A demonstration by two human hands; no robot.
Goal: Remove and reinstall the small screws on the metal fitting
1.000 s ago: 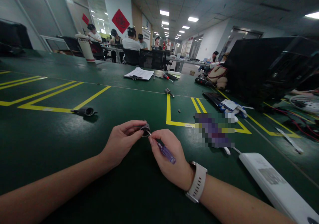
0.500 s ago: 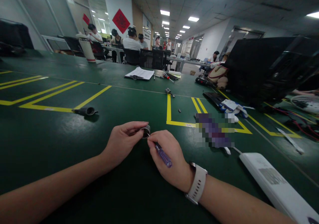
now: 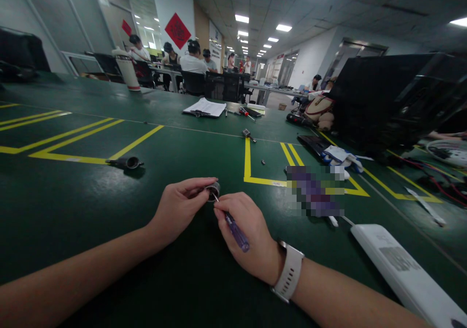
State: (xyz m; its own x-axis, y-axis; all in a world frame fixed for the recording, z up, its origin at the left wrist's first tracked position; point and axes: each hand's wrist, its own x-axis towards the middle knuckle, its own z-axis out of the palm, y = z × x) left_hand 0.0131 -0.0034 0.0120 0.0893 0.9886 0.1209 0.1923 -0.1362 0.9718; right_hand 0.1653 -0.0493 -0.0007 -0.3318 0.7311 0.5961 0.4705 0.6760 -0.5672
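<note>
My left hand (image 3: 178, 206) pinches a small round dark part with a metal rim (image 3: 212, 191) just above the green table (image 3: 73, 206). My right hand (image 3: 246, 235) is closed round a small purple-handled screwdriver (image 3: 236, 231), whose thin tip touches the part. A white watch sits on my right wrist. Both forearms rest low over the table's near edge.
A dark cylindrical piece (image 3: 126, 162) lies to the left on a yellow line. A white power strip (image 3: 404, 269) lies at right, gloves (image 3: 339, 156) and a black case (image 3: 386, 99) beyond. Papers (image 3: 204, 107) and small tools lie farther back. Several people sit at distant desks.
My right hand has shifted slightly left and toward me with the screwdriver, which has tilted a little. The left hand and the part stay almost still.
</note>
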